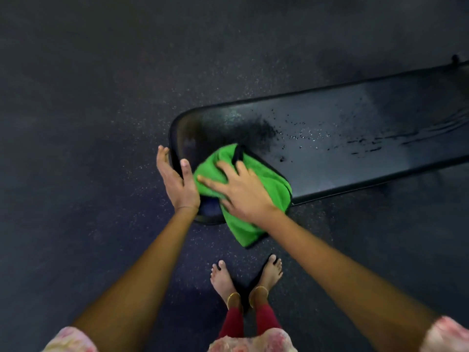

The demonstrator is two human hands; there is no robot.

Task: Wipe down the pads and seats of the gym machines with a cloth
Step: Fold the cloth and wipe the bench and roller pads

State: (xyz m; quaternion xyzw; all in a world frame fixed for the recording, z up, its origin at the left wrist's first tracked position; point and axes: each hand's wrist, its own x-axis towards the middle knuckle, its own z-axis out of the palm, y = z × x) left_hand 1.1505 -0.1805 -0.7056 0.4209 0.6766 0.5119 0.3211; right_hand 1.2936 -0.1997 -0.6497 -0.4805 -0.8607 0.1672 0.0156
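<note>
Nearest, two bare feet [245,278] with thin gold anklets are standing on the dark speckled rubber floor [88,123], below dark red trouser legs and the hem of a pale floral garment. Both bare forearms are reaching forward from floral sleeves toward the near-left end of a long black padded bench [342,138].

The right hand [243,189] is lying palm down with fingers spread wide, pressing flat on a bright green microfibre cloth with a dark edge trim [264,181]. The cloth is sitting bunched on the bench's near-left end, covering its near edge, and one corner is hanging down over that edge toward the floor.

The left hand [177,179] is resting just left of the cloth against the rounded end of the bench, fingers straight and together pointing away, thumb raised over the top surface of the pad; it is not holding anything.

The bench's long axis is running from near left to far right, with its rounded end pointing toward the left hand and its other end leaving the picture at the right edge. Beyond the cloth, the glossy top is carrying scattered liquid droplets [304,133], and further right, long wet streaks. At the far right edge a small dark knob is showing just behind the bench.
</note>
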